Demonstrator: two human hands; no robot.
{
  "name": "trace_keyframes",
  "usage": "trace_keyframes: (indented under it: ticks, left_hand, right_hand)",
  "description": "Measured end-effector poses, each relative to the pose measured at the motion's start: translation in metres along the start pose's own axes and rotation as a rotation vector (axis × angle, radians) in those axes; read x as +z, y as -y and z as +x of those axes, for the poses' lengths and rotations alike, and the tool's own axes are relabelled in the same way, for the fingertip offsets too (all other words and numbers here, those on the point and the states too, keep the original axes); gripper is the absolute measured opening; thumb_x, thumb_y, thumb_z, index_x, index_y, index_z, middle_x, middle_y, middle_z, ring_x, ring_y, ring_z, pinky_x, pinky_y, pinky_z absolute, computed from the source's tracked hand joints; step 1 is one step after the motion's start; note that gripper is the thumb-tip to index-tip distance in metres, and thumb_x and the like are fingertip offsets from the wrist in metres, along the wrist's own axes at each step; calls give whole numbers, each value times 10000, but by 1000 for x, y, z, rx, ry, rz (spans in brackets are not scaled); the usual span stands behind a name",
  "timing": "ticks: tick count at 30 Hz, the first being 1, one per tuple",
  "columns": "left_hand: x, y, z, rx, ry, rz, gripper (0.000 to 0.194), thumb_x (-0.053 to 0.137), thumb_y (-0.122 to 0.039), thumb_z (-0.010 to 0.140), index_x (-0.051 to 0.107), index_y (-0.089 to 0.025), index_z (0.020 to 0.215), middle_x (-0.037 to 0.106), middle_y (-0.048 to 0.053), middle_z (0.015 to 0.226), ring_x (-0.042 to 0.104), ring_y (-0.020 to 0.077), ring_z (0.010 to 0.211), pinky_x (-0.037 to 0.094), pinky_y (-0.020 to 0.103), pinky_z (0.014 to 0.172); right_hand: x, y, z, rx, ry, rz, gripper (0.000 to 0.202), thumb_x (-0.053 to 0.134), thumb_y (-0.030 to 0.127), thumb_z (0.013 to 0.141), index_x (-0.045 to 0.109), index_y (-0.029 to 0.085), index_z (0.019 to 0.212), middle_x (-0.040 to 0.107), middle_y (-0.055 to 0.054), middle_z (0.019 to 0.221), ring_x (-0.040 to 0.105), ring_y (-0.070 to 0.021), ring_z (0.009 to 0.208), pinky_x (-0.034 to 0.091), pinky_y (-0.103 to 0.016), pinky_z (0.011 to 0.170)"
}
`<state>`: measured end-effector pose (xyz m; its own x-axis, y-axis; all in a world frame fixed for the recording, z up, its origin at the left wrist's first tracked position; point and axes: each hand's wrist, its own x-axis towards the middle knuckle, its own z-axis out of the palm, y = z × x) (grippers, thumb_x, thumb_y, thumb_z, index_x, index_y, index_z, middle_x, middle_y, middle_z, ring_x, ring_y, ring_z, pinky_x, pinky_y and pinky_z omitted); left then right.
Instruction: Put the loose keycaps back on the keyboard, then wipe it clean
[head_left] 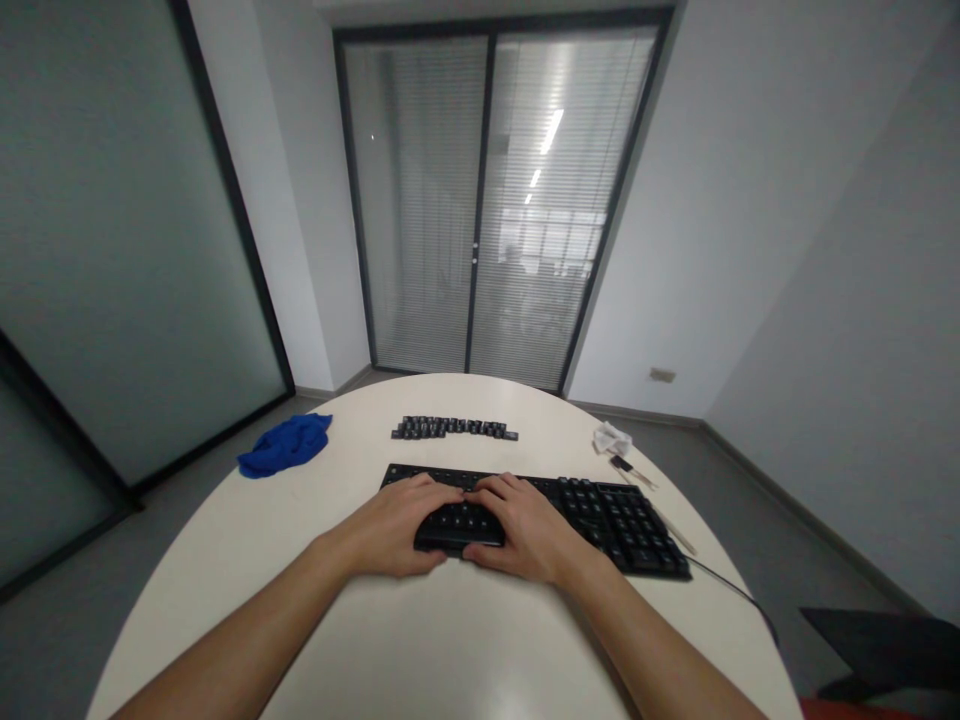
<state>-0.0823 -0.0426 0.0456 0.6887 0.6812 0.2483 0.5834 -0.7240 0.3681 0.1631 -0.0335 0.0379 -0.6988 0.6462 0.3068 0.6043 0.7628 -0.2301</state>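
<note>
A black keyboard (630,520) lies on the pale round table, and part of its left section shows bare where keycaps are off. My left hand (394,525) is closed over its left part, thumb at the front edge. My right hand (525,525) grips it just to the right in the same way. Both index fingertips almost meet on top of the keys; the other fingers are partly hidden. Beyond the keyboard, loose black keycaps (454,428) are laid out in rows.
A crumpled blue cloth (286,445) lies at the table's left edge. On the right are a white crumpled tissue (611,438), a small brush with a dark head (622,464) and a thin pale stick (679,535). The keyboard's cable (724,580) runs off the right edge.
</note>
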Motion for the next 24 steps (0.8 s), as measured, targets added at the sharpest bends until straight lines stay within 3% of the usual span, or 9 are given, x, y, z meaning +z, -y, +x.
trace_keyframes:
  ticks: [14, 21, 24]
  left_hand:
    - [6, 7, -1, -78, -59, -2, 500, 679, -344, 826, 574, -279, 1311, 670, 45, 1233, 609, 244, 1112, 478, 384, 983]
    - [9, 15, 6, -216, -150, 27, 310, 484, -380, 968, 648, -271, 1207, 703, 14, 1224, 637, 204, 1122, 461, 348, 1010]
    - [7, 26, 16, -365, -256, 65, 304, 467, -423, 966, 691, -271, 1106, 739, 8, 1117, 671, 207, 1029, 493, 333, 936]
  right_hand:
    - [1, -2, -1, -4, -5, 15, 601, 708, 576, 817, 608, 203, 1278, 638, -100, 1192, 545, -285, 1104, 432, -448, 1012]
    - [4, -5, -1, 3, -8, 7, 638, 703, 576, 820, 586, 195, 1319, 629, -109, 1221, 536, -288, 1139, 425, -450, 1021]
    - [3, -5, -1, 7, -5, 1, 638, 695, 582, 827, 591, 186, 1316, 627, -112, 1230, 531, -289, 1155, 420, -444, 1030]
